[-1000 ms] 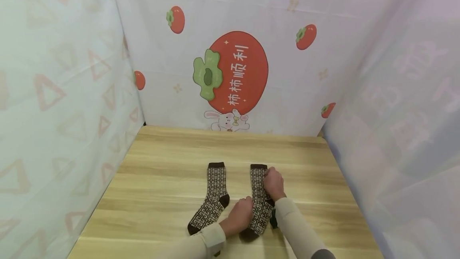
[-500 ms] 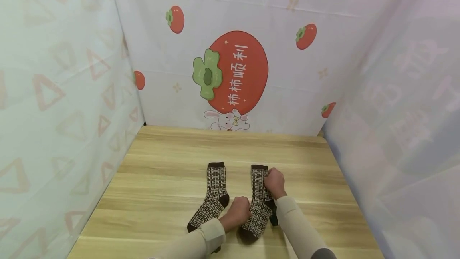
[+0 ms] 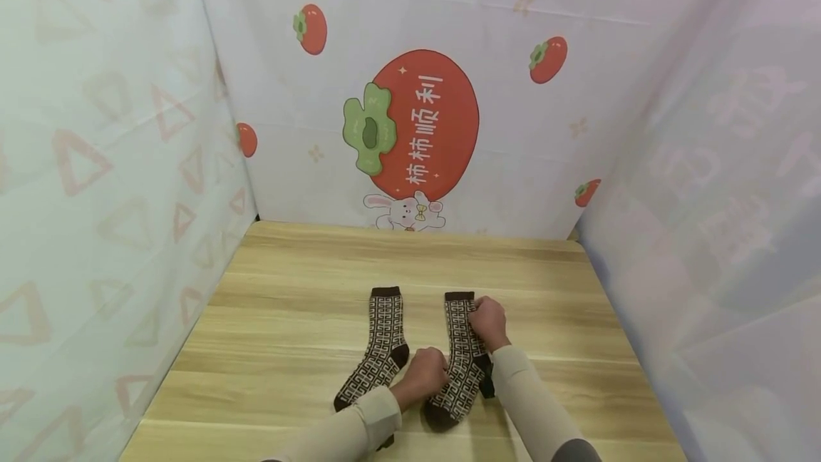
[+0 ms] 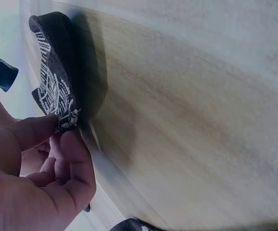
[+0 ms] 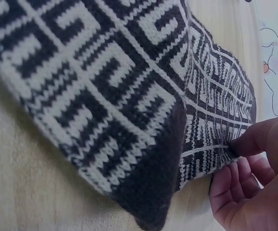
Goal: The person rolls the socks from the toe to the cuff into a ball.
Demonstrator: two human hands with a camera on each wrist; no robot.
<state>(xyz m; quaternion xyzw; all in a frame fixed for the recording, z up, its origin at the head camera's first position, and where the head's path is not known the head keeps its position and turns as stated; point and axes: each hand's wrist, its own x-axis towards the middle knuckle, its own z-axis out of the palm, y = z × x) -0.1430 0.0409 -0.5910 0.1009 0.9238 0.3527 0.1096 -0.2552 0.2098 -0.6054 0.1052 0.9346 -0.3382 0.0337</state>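
Two dark brown and cream socks with a geometric knit pattern lie side by side in the head view, cuffs toward the back wall. My left hand (image 3: 425,375) pinches the near edge of the right-hand sock (image 3: 460,358) between thumb and index finger, close to its foot. Higher up, my right hand (image 3: 490,323) pinches the same sock's right edge just below the dark cuff. In the left wrist view the dark toe (image 4: 57,36) casts a shadow on the tabletop. The right wrist view shows the dark heel (image 5: 153,178) standing out, with the knit puckered at my fingertips.
The other sock (image 3: 385,334) lies flat to the left, its foot partly behind my left sleeve (image 3: 359,419). The wooden table (image 3: 288,291) is enclosed by printed white cloth at the back (image 3: 282,77) and on both sides.
My left hand has shifted slightly left, and the foot of the held sock has swung a little left with it. Both hands keep their pinch; the other sock lies as before.
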